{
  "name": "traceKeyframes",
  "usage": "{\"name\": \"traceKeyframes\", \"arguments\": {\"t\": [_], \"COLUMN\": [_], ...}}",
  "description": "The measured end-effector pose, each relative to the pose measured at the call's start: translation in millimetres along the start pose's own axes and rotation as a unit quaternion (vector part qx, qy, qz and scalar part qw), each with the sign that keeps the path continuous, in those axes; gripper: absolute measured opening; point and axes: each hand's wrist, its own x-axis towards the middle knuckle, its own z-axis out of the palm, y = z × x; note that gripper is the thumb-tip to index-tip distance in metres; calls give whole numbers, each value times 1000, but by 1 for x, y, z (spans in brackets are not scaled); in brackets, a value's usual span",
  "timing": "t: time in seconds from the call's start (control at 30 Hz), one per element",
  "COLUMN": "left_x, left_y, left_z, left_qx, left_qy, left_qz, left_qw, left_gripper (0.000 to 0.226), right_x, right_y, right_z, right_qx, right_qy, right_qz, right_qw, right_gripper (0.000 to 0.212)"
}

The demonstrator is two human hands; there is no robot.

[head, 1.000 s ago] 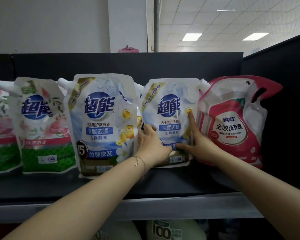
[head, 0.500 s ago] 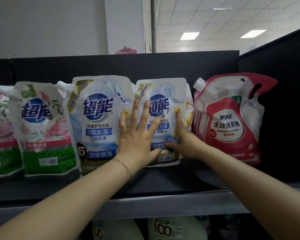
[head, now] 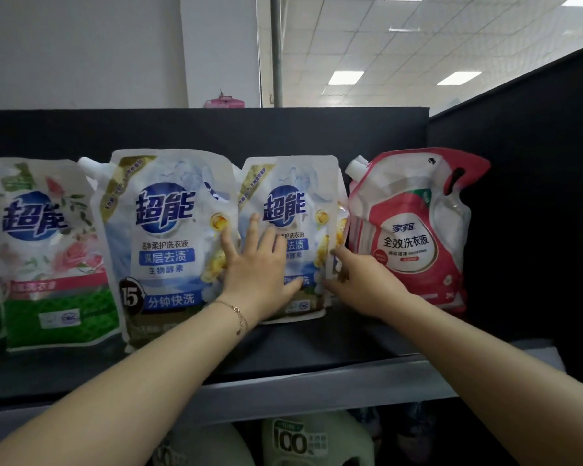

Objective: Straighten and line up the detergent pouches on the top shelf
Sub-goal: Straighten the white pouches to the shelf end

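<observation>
Several detergent pouches stand in a row on the top shelf [head: 317, 351]. My left hand [head: 260, 267] presses flat, fingers spread, on the front of the smaller blue-and-white pouch [head: 293, 196]. My right hand [head: 360, 280] holds that pouch's right edge, thumb on its front and fingers tucked behind it. A larger blue-and-white pouch [head: 165, 237] stands just left, nearer the shelf front. A red-and-white pouch [head: 408, 230] with a handle stands to the right, behind my right hand. A green-and-pink floral pouch [head: 44, 250] stands at far left.
A black back panel [head: 216, 129] and a black side wall [head: 535, 196] close in the shelf. The grey shelf lip [head: 317, 388] runs across below my forearms. A pale green jug [head: 303, 442] stands on the shelf underneath. Another pouch is cut off at the left edge.
My left hand went from curled at the smaller pouch's left edge to flat on its front. The pouch shifted left, leaving a gap beside the red pouch. My right forefinger has come down.
</observation>
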Motion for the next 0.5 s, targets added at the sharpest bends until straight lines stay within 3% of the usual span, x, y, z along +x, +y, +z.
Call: {"name": "traceKeyframes", "arguments": {"t": [0.1, 0.23, 0.3, 0.37, 0.5], "left_x": [1, 16, 27, 40, 71], "left_y": [21, 59, 80, 98, 120], "left_z": [3, 10, 12, 9, -5], "left_qx": [-75, -237, -370, -509, -645], "left_qy": [83, 102, 84, 66, 9], "left_qz": [72, 149, 110, 32, -134], "left_qw": [991, 955, 919, 858, 753], "left_gripper": [51, 41, 43, 46, 33], "right_x": [-13, -29, -36, -41, -46], "right_y": [12, 36, 48, 59, 74], "right_z": [-10, -22, -29, -35, -38], "right_qx": [-81, -175, -219, -274, -298], "right_qy": [70, 203, 239, 241, 181], "right_qz": [-38, -132, -171, -167, -147], "right_qw": [994, 954, 930, 916, 926], "right_gripper": [24, 23, 25, 35, 70]}}
